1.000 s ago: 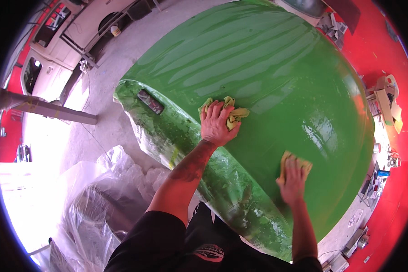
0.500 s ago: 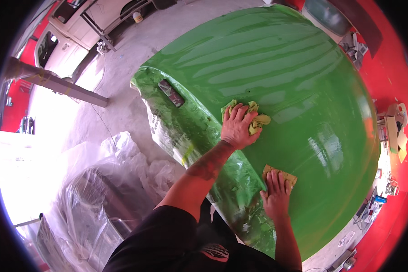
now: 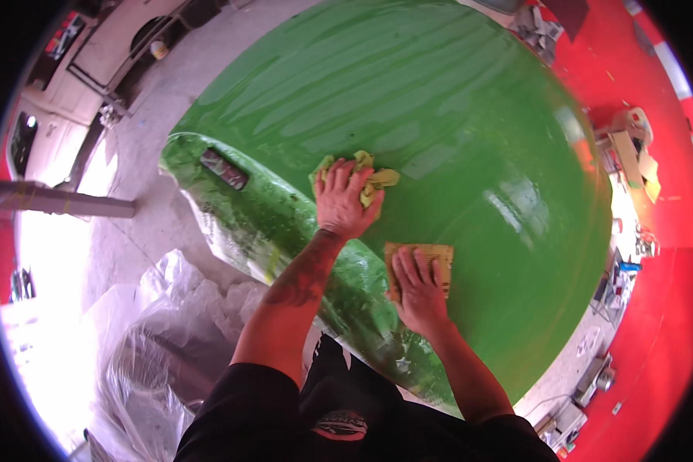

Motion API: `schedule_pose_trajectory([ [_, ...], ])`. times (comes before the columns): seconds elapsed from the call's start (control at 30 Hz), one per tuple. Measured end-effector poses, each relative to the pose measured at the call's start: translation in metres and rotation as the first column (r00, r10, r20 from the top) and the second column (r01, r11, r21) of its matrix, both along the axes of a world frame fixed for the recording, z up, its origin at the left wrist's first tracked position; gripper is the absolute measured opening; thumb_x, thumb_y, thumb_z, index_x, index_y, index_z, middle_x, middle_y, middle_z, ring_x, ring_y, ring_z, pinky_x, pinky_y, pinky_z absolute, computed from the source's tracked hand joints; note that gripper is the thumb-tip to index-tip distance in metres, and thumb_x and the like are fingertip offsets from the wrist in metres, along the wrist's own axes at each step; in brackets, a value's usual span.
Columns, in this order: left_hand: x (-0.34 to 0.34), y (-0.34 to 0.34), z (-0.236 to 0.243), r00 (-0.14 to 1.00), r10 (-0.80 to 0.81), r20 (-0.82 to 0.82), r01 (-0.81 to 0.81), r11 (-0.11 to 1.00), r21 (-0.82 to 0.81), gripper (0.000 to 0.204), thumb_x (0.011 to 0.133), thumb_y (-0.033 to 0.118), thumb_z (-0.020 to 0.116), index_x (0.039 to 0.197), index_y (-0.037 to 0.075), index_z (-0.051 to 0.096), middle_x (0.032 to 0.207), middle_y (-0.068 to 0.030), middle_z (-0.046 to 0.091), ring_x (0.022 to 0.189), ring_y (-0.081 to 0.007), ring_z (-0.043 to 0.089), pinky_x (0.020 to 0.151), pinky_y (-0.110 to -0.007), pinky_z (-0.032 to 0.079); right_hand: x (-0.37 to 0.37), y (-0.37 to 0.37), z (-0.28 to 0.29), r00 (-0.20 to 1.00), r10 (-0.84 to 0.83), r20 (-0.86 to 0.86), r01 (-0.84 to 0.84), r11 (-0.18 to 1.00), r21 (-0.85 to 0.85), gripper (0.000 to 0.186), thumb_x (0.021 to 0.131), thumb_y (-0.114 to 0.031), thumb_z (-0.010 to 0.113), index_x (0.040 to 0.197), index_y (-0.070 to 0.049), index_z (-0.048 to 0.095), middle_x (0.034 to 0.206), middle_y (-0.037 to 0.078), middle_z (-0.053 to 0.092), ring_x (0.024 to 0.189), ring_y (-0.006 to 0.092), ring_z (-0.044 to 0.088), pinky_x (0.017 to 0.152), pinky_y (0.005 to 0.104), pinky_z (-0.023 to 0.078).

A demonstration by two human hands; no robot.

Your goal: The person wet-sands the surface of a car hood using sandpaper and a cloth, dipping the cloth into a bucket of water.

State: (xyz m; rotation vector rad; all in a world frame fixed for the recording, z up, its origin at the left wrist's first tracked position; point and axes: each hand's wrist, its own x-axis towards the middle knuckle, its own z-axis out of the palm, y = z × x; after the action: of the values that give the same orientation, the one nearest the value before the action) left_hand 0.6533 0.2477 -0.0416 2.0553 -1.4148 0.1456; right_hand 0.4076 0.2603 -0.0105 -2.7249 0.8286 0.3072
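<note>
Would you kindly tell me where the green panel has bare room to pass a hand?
The green panel is bare between the tan sheet under the right hand and the panel's right edge, and from the yellow-green cloth under the left hand to the picture's top. Crowding is around both hands and the dark block on the near strip.

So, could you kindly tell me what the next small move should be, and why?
Probably slide the flat tan rectangular sheet rightward across the curved green panel: the right hand lies flat on the sheet near the mottled green border, with bare green surface to its right; the left hand, on a crumpled yellow-green cloth farther up, seems clear of that path.
</note>
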Motion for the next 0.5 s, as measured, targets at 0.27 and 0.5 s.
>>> schedule_pose_trajectory([
  [0.27,0.0,-0.002,-0.008,1.0,-0.024,0.02,0.025,0.999,-0.023,0.048,0.082,0.038,0.068,0.123,0.018,0.054,0.126,-0.0099,0.053,0.123,-0.0329,0.047,0.103,-0.054,0.031,0.037,-0.23,-0.003,0.966,-0.248,0.078,0.259,0.936,-0.238,0.07,0.097,-0.05,0.045,0.152,-0.01,0.027,0.16,0.006,0.024,0.146,0.0283,0.023,0.118,0.0512,0.018],
  [0.5,0.0,-0.004,-0.005,1.0,-0.017,-0.014,0.017,1.0,0.015,0.047,0.081,0.041,0.068,0.122,0.02,0.055,0.127,-0.009,0.051,0.125,-0.0332,0.044,0.106,-0.056,0.028,0.042,-0.037,-0.006,0.967,-0.177,0.185,0.169,0.984,0.056,0.064,0.095,-0.033,0.05,0.151,-0.009,0.03,0.158,0.009,0.024,0.147,0.0292,0.02,0.119,0.0526,0.015],
])
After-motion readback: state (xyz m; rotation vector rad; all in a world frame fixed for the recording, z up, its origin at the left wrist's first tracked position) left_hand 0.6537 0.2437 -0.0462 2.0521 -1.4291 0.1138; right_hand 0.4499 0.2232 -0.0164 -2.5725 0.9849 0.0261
